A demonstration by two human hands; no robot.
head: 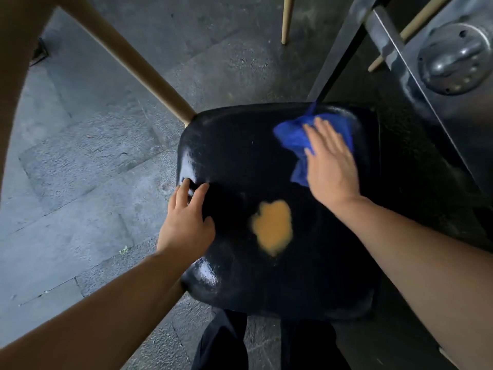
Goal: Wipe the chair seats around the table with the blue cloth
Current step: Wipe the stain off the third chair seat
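Note:
A glossy black chair seat fills the middle of the head view, with a worn orange-yellow patch near its centre. The blue cloth lies bunched on the seat's far right part. My right hand presses flat on the cloth with its fingers straight. My left hand rests on the seat's left edge, fingers spread and lightly bent over the rim.
A tan wooden chair leg slants up to the left. A dark metal table with a round metal fitting stands at the right. More tan legs show beyond. Grey stone floor lies to the left.

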